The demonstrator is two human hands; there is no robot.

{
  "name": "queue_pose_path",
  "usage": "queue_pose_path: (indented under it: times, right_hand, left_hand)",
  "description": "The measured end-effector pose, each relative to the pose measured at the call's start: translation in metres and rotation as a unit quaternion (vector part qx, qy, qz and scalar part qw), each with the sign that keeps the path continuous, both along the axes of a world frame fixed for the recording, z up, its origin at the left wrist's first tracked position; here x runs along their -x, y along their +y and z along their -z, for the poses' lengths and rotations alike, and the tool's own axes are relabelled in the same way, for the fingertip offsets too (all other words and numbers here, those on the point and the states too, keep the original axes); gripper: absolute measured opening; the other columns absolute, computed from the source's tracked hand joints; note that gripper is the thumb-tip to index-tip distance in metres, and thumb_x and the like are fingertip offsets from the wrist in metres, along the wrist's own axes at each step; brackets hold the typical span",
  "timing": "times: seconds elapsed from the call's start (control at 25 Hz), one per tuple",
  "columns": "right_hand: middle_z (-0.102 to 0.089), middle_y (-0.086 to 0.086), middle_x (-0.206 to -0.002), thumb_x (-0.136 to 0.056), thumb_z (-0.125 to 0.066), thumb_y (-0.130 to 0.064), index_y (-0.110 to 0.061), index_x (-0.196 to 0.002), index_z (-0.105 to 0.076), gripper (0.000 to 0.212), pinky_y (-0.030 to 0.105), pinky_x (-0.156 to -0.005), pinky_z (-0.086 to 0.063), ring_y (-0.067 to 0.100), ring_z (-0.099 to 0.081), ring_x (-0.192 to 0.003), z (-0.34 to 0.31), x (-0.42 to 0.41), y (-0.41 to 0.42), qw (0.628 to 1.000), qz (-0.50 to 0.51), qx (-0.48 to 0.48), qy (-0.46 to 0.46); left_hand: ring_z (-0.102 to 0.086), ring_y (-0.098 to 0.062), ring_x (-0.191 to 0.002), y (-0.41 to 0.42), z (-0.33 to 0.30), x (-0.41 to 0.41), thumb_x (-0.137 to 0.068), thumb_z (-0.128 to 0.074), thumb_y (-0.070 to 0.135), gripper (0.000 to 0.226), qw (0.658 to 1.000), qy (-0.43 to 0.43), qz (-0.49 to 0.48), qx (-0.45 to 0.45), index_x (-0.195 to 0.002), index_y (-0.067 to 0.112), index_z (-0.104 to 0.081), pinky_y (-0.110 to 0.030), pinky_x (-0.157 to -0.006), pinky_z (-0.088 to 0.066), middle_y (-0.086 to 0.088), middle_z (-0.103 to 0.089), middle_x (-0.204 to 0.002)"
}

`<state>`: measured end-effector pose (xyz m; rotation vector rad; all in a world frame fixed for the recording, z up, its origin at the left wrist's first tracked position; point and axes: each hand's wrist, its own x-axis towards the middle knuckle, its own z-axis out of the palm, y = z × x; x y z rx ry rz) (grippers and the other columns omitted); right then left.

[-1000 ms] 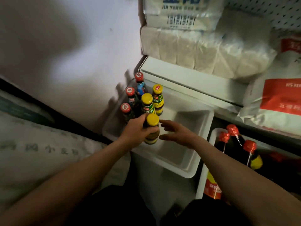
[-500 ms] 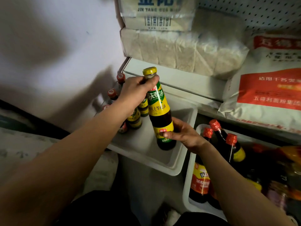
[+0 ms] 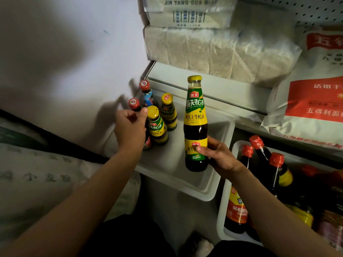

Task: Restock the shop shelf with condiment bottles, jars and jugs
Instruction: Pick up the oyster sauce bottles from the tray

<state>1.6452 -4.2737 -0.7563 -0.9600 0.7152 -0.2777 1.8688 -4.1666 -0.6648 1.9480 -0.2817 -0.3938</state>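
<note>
- A pale plastic pack of dried noodles printed "JIN YANG GUA MIAN" (image 3: 187, 12) sits at the top centre of the frame.
- Beneath it lies a clear-wrapped block of pale noodle bundles (image 3: 213, 51).
- A white paper flour sack with a red panel (image 3: 311, 101) leans at the right edge.
- A white woven sack with faint grey lettering (image 3: 37, 175) fills the lower left.
- A white pegboard panel (image 3: 315, 10) occupies the upper right corner.

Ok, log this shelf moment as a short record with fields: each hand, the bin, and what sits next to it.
right hand: right hand grips the lower part of a yellow-capped sauce bottle, held upright over the white bin
left hand: left hand among the small bottles at the bin's back left; grip unclear
bin contents: red-capped and yellow-capped bottles, clustered at back left
neighbour: second bin on the right with tall red-capped bottles
</note>
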Motion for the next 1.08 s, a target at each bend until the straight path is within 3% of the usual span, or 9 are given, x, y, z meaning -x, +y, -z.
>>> queue_pose_path:
  times: [0.08, 0.16, 0.2, 0.28, 0.4, 0.6, 0.84, 1.08]
  right_hand:
    - [-0.069, 0.015, -0.124, -0.055, -0.096, -0.038, -0.015, -0.132, -0.063, 0.086, 0.040, -0.095, -0.054, 0.033, -0.066, -0.115, 0.003, -0.001, 0.000, 1.000, 0.001, -0.001, 0.011]
    - [-0.070, 0.015, -0.123, -0.063, -0.093, -0.031, -0.015, -0.131, -0.063, 0.076, 0.041, -0.095, -0.053, 0.034, -0.065, -0.116, 0.004, -0.001, 0.001, 1.000, 0.006, -0.005, 0.024]
    - [-0.070, 0.015, -0.123, -0.068, -0.088, -0.026, -0.014, -0.131, -0.063, 0.069, 0.040, -0.094, -0.053, 0.035, -0.065, -0.116, 0.005, 0.000, 0.002, 0.999, 0.012, -0.010, 0.028]
    - [-0.070, 0.015, -0.123, -0.069, -0.087, -0.024, -0.013, -0.131, -0.063, 0.068, 0.039, -0.093, -0.053, 0.034, -0.066, -0.116, 0.006, 0.002, 0.003, 0.999, 0.023, -0.021, 0.026]
    - [-0.069, 0.015, -0.124, -0.072, -0.087, -0.023, -0.014, -0.132, -0.063, 0.065, 0.043, -0.098, -0.052, 0.034, -0.066, -0.116, 0.007, 0.003, 0.003, 0.999, 0.027, -0.023, 0.026]
    - [-0.070, 0.014, -0.122, -0.073, -0.083, -0.020, -0.014, -0.128, -0.066, 0.058, 0.039, -0.092, -0.053, 0.033, -0.066, -0.115, 0.006, 0.004, 0.004, 0.998, 0.045, -0.029, 0.036]
    - [-0.069, 0.013, -0.124, -0.074, -0.082, -0.026, -0.016, -0.130, -0.065, 0.060, 0.044, -0.099, -0.049, 0.032, -0.065, -0.117, 0.006, 0.006, 0.001, 0.998, 0.047, -0.013, 0.040]
    - [-0.069, 0.012, -0.124, -0.078, -0.076, -0.024, -0.016, -0.129, -0.065, 0.053, 0.047, -0.103, -0.047, 0.032, -0.064, -0.118, 0.006, 0.006, 0.001, 0.998, 0.046, -0.005, 0.050]
  left_hand:
    - [-0.057, 0.003, -0.078, -0.004, 0.006, 0.002, -0.086, -0.072, 0.036, 0.037, 0.999, -0.010, 0.019, -0.029, -0.111, 0.016, -0.054, -0.006, -0.070, -0.046, 0.005, -0.062, -0.102]
    - [-0.057, -0.004, -0.096, -0.007, 0.016, 0.001, -0.085, -0.074, 0.035, 0.044, 0.996, -0.023, 0.076, -0.044, -0.121, 0.017, -0.055, 0.000, -0.070, -0.038, 0.010, -0.060, -0.108]
    - [-0.057, -0.007, -0.103, -0.006, 0.024, 0.000, -0.085, -0.074, 0.035, 0.045, 0.993, -0.015, 0.108, -0.047, -0.122, 0.018, -0.056, -0.005, -0.079, -0.040, 0.013, -0.060, -0.108]
    - [-0.057, -0.013, -0.114, -0.006, 0.043, -0.002, -0.084, -0.074, 0.038, 0.053, 0.986, 0.016, 0.158, -0.058, -0.131, 0.023, -0.054, -0.027, -0.097, -0.047, 0.010, -0.063, -0.119]
    - [-0.053, -0.017, -0.122, -0.008, 0.058, -0.006, -0.086, -0.071, 0.040, 0.062, 0.976, 0.038, 0.200, -0.071, -0.141, 0.026, -0.046, -0.041, -0.106, -0.043, 0.006, -0.058, -0.134]
    - [-0.053, -0.014, -0.124, -0.013, 0.074, -0.011, -0.084, -0.076, 0.031, 0.070, 0.970, 0.086, 0.221, -0.052, -0.144, 0.023, -0.040, -0.042, -0.111, -0.040, 0.007, -0.057, -0.134]
    - [-0.048, -0.016, -0.129, -0.013, 0.091, -0.010, -0.078, -0.082, 0.017, 0.090, 0.968, 0.092, 0.226, -0.063, -0.150, 0.023, -0.029, -0.038, -0.112, -0.037, 0.002, -0.050, -0.143]
    - [-0.049, -0.022, -0.127, -0.022, 0.097, -0.010, -0.080, -0.079, 0.025, 0.068, 0.969, 0.023, 0.220, -0.112, -0.139, 0.014, -0.047, -0.037, -0.109, -0.038, -0.007, -0.049, -0.138]
